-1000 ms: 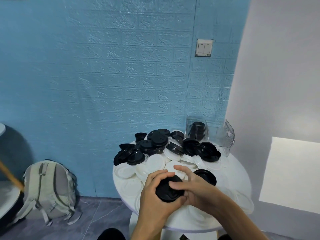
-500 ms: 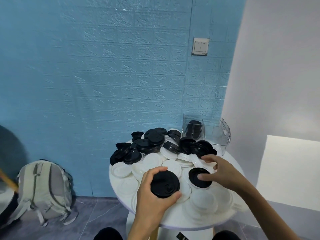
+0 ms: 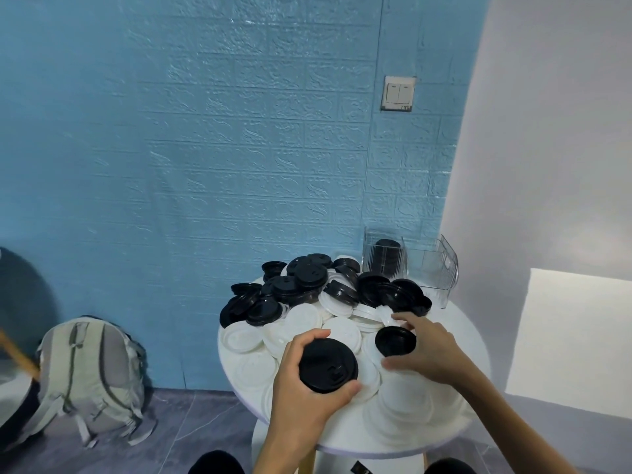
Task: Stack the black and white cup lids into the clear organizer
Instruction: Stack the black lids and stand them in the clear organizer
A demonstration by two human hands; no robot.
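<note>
A round white table [image 3: 473,340] is heaped with black lids [image 3: 309,275] at the back and white lids [image 3: 304,319] in front. My left hand [image 3: 301,395] grips a stack of black lids [image 3: 328,365] above the table's front. My right hand [image 3: 425,350] curls its fingers and thumb round a single black lid [image 3: 395,341] lying among the white ones. The clear organizer [image 3: 429,268] stands at the table's back right; its left compartment holds a stack of black lids [image 3: 387,256], its right compartment looks empty.
A grey backpack [image 3: 90,371] leans on the floor against the blue wall to the left. A white wall rises right of the table. A light switch [image 3: 398,93] sits high on the blue wall. My knees show below the table edge.
My right hand left the stack in my left hand, reached right and closed on the single black lid on the table. The left hand kept holding its stack.
</note>
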